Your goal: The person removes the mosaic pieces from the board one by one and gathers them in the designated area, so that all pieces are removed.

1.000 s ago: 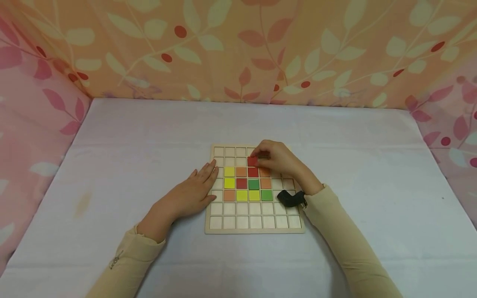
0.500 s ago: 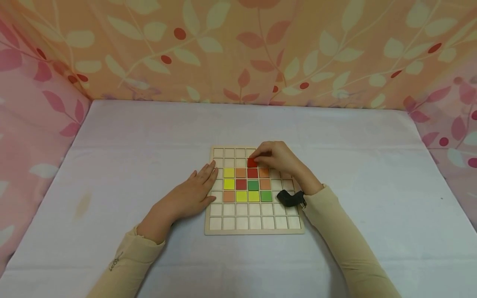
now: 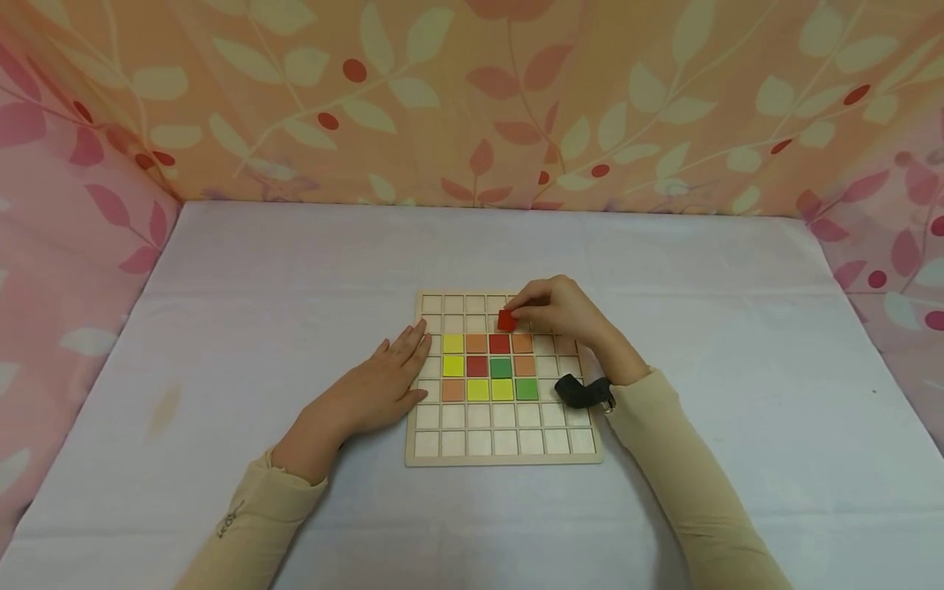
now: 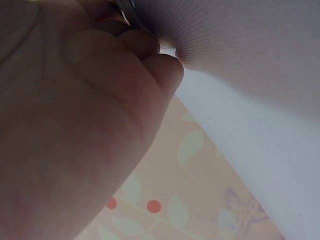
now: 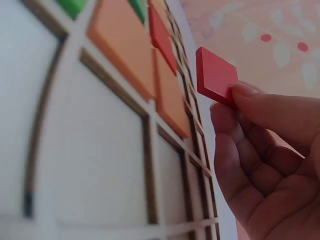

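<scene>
A wooden grid board [image 3: 505, 459] lies on the table, with yellow, orange, red and green square tiles in its middle cells. Between thumb and fingers my right hand [image 3: 568, 315] pinches a red square tile [image 3: 506, 320], raised over the board's upper part. In the right wrist view that red tile [image 5: 216, 76] is tilted and apart from the grid, gripped at one corner. My left hand [image 3: 379, 381] lies flat with straight fingers, its fingertips over the board's left edge. In the left wrist view the left hand [image 4: 100, 100] hides most of the board.
A white cloth [image 3: 295, 254] covers the table, with floral curtains [image 3: 472, 98] at the back and both sides. A black wrist-camera piece [image 3: 581, 392] on the right wrist hangs over the board's right cells. Orange tiles [image 5: 122, 45] sit in the grid close to the right wrist camera.
My right hand has lifted the red tile from its cell above the other red tile and shifted slightly right with it. The left hand has stayed in place.
</scene>
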A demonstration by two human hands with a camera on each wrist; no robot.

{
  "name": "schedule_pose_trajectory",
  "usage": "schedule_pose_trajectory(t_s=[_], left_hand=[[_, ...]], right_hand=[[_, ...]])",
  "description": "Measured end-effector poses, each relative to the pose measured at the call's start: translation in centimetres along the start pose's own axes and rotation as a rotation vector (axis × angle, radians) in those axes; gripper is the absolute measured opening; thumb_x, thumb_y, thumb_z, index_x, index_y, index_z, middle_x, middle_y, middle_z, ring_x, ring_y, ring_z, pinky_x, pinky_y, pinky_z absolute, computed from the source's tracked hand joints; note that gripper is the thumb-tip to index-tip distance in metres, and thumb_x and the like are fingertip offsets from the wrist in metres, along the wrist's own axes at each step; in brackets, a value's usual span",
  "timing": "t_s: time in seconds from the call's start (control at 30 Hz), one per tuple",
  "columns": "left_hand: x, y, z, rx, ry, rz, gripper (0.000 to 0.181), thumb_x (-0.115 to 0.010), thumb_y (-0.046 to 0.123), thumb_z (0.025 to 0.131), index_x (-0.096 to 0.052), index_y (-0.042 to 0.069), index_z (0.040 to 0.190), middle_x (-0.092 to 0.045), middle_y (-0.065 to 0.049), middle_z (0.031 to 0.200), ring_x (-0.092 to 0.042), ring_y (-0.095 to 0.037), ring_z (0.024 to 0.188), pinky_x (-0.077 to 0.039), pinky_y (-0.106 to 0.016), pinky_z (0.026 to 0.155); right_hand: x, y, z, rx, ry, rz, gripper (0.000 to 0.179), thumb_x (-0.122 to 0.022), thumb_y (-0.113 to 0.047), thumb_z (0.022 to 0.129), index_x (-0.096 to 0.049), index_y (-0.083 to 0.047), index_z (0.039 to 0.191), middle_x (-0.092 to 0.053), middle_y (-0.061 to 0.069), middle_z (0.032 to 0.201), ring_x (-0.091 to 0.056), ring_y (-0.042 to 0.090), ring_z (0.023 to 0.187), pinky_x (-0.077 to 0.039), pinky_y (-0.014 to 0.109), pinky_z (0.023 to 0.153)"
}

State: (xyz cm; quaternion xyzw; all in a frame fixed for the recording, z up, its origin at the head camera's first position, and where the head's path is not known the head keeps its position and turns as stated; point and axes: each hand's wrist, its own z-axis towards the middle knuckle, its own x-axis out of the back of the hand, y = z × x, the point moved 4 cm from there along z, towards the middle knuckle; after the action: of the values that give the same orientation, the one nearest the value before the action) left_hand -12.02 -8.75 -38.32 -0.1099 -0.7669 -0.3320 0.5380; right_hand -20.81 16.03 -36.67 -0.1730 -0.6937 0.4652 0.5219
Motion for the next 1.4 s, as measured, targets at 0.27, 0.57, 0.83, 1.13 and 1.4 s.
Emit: schedule_pose_trajectory(t_s=[0.27,0.57,0.83,1.13,1.4], left_hand=[[-0.3,0.0,0.1,-0.009,-0.005,-0.009,0.07,-0.052,0.025,0.097,-0.016,-0.006,0.148,-0.002,-0.02,0.156,-0.007,-0.032,0.143,-0.015,-0.051,0.112],[-0.7,0.1,0.4,-0.009,-0.012,-0.02,0.07,-0.052,0.024,0.097,-0.015,-0.006,0.148,-0.001,-0.019,0.156,-0.007,-0.032,0.143,-0.016,-0.051,0.112],[-0.7,-0.1,0.2,-0.006,-0.015,-0.015,0.071,-0.053,0.025,0.096,-0.015,-0.005,0.148,-0.001,-0.019,0.156,-0.007,-0.032,0.143,-0.016,-0.05,0.112],[-0.2,-0.2,0.0,-0.005,-0.006,-0.02,0.07,-0.053,0.023,0.096,-0.015,-0.006,0.147,-0.001,-0.02,0.156,-0.008,-0.033,0.142,-0.015,-0.051,0.112],[0.0,-0.2,0.2,-0.017,0.004,-0.005,0.07,-0.052,0.023,0.097,-0.014,-0.007,0.147,-0.001,-0.021,0.155,-0.008,-0.034,0.142,-0.015,-0.051,0.112]], right_hand=[[1.1,0.8,-1.0,-0.059,0.011,0.058,0.012,-0.07,-0.008,0.085,-0.075,-0.004,0.095,-0.071,0.008,0.093,-0.063,0.018,0.084,-0.049,0.025,0.076],[2.6,2.1,-2.5,-0.09,0.02,0.076,0.013,-0.069,-0.007,0.085,-0.074,-0.002,0.096,-0.07,0.009,0.095,-0.063,0.018,0.086,-0.05,0.024,0.077],[3.8,3.5,-3.6,-0.108,0.023,0.047,0.014,-0.069,-0.009,0.086,-0.074,-0.002,0.097,-0.07,0.011,0.097,-0.062,0.014,0.087,-0.049,0.021,0.074],[5.2,4.2,-4.2,-0.125,0.036,0.057,0.016,-0.069,-0.009,0.086,-0.073,0.0,0.099,-0.07,0.013,0.097,-0.061,0.015,0.083,-0.049,0.021,0.071],[7.2,5.2,-4.5,-0.169,0.09,0.091,0.015,-0.066,-0.003,0.087,-0.071,0.004,0.1,-0.07,0.007,0.09,-0.062,0.019,0.078,-0.049,0.026,0.068]])
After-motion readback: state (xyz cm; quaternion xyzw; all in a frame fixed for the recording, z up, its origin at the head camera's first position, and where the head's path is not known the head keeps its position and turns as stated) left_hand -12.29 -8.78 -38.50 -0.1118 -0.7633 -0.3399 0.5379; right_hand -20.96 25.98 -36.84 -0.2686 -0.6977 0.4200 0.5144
